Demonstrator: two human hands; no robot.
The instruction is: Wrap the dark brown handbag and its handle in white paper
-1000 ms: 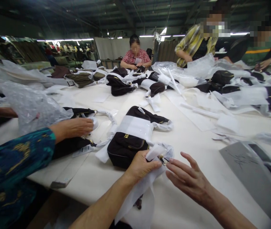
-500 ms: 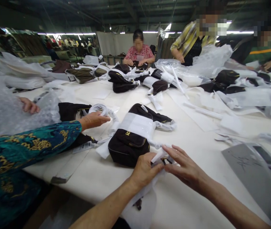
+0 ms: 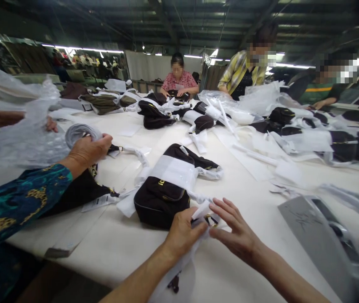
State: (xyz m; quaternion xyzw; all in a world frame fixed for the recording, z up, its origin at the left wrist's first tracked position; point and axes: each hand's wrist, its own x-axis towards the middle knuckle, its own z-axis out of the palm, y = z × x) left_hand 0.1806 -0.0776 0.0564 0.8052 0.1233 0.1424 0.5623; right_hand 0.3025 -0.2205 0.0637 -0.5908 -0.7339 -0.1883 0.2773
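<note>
Close in front of me lies a black bag [image 3: 160, 201] with yellow lettering and a white wrapping band [image 3: 174, 170] around its middle. My left hand [image 3: 184, 231] pinches the bag's strap [image 3: 203, 209], which is covered in thin white wrapping sheet. Beside it, my right hand [image 3: 238, 231] has its fingers spread, the fingertips at the edge of the wrapping. A small metal buckle [image 3: 211, 219] shows between the two hands. The loose lower end of the sheet hangs under my left forearm, partly hidden.
At left, a co-worker's hand [image 3: 86, 153] holds a roll of tape [image 3: 81, 134] over another black bag [image 3: 75, 195]. Bubble wrap [image 3: 37, 139] lies beyond it. A grey box-like device [image 3: 312, 235] stands at right. Wrapped bags [image 3: 158, 113] and several people line the far side.
The co-worker's hand with the tape roll has moved left, away from my bag. My right fingers have spread a little wider. The whole view has shifted slightly.
</note>
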